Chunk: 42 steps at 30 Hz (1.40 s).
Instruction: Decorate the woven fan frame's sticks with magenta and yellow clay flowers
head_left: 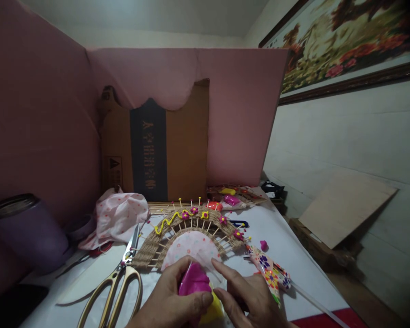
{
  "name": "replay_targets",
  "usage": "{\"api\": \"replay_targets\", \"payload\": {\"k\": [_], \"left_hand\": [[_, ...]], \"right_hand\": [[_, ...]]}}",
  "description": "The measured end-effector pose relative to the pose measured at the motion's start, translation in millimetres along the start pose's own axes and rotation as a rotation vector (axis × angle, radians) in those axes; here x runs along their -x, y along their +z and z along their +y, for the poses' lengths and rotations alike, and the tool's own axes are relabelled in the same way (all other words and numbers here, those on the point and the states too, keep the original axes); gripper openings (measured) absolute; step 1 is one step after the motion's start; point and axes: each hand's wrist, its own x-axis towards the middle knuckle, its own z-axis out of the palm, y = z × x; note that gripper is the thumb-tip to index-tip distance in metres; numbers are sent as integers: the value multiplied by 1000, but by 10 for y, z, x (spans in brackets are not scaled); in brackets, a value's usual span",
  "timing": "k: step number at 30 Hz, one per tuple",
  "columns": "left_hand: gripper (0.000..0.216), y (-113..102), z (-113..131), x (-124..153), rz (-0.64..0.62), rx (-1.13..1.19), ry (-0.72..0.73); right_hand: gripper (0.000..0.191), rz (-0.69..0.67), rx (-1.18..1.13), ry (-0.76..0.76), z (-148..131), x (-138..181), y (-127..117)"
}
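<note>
My left hand [172, 298] is closed on a packet of magenta modelling clay [194, 279] in clear plastic, thumb across its front. My right hand [251, 294] is just to its right, index finger and thumb apart, with nothing visible between them. Below the packet, partly hidden by my hands, shows yellow clay [213, 310]. Just beyond lies a fan-shaped twine weaving [146, 248] on thin sticks, with a dotted pink cloth half-circle [191, 248] at its centre. Clay flowers [222, 220] and a wavy yellow clay strand [169, 222] decorate its band; small balls tip several sticks.
Gold-handled scissors [114, 289] lie to the left, near a crumpled dotted cloth [121, 214] and a purple container [27, 237]. A flowery glue gun [268, 269] and a magenta clay lump [263, 245] are at right. A cardboard box [186, 146] stands behind.
</note>
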Motion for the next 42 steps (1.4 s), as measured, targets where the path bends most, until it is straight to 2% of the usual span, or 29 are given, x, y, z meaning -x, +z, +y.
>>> {"api": "replay_targets", "payload": {"k": [4, 8, 11, 13, 17, 21, 23, 28, 31, 36, 42], "left_hand": [[40, 16, 29, 0, -24, 14, 7], [45, 23, 90, 26, -4, 58, -47], [45, 12, 98, 35, 8, 65, -71], [44, 3, 79, 30, -4, 67, -60], [35, -7, 25, 12, -38, -24, -7], [21, -1, 28, 22, -48, -209, 20], [19, 0, 50, 36, -48, -282, 26], [15, -14, 70, 55, -71, -346, 40], [12, -12, 39, 40, -46, -316, 4], [14, 24, -8, 3, -1, -108, -39], [13, -3, -26, -2, -33, -132, -86]], "right_hand": [[36, 26, -5, -72, 12, -41, -34], [49, -23, -47, -196, 40, -92, -28], [51, -31, -65, -226, 48, -83, -12], [44, -13, -88, -171, 32, -67, -13], [20, -59, -260, 160, -33, -80, -43], [27, -187, -534, 449, -68, -147, -72], [29, -235, -576, 537, -64, -170, -82], [28, -295, -522, 577, -49, -194, -115], [30, -333, -646, 587, -62, -216, -149], [34, -354, -896, 659, -83, -250, -188], [29, -312, -933, 663, -57, -231, -172]]}}
